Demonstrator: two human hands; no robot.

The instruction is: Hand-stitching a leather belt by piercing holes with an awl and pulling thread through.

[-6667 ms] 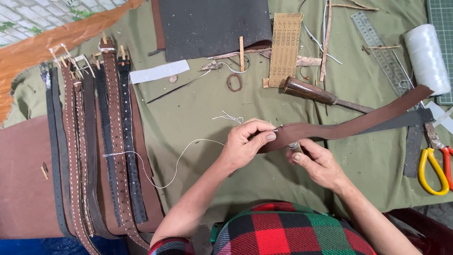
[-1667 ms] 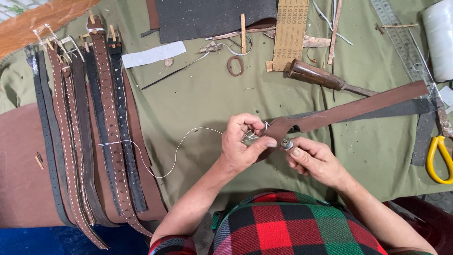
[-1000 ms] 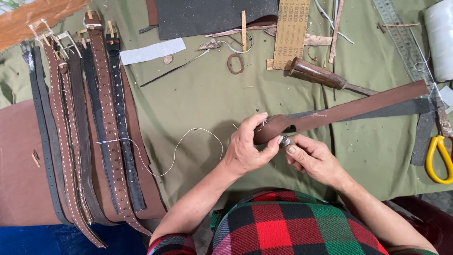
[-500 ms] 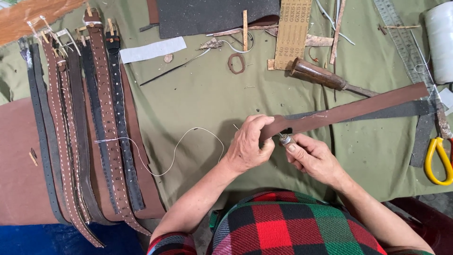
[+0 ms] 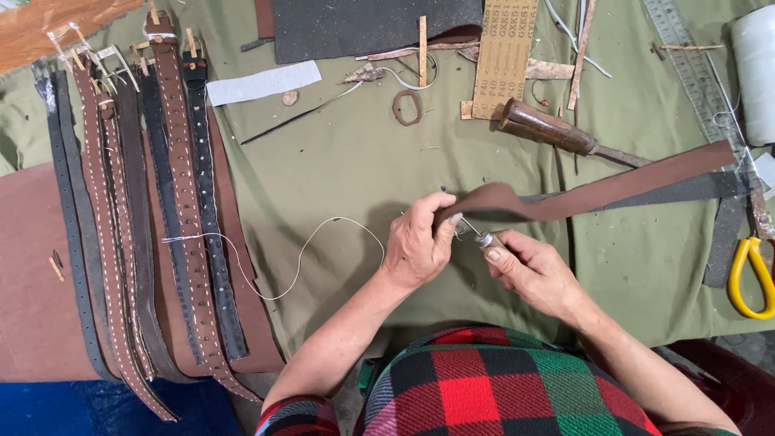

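My left hand (image 5: pixel 418 245) pinches the near end of a long brown leather strap (image 5: pixel 597 189), lifting it off the green cloth; the strap runs to the right across the table. My right hand (image 5: pixel 529 270) holds a small metal-tipped awl (image 5: pixel 476 236), its point pressed up against the strap end just under my left fingers. A white thread (image 5: pixel 299 258) trails from under my left hand to the left, over the belts.
Several finished leather belts (image 5: pixel 153 234) lie side by side at the left on a brown leather sheet (image 5: pixel 32 307). Behind are a dark leather piece (image 5: pixel 363 24), a sandpaper strip (image 5: pixel 504 56), a wooden-handled tool (image 5: pixel 557 133), a ruler (image 5: pixel 694 73), a white thread spool (image 5: pixel 755 73) and yellow-handled scissors (image 5: pixel 751 274).
Since the oldest frame my hands have drawn together on the strap end, which is now raised and bent. The awl has come up against it. The thread loop has shifted.
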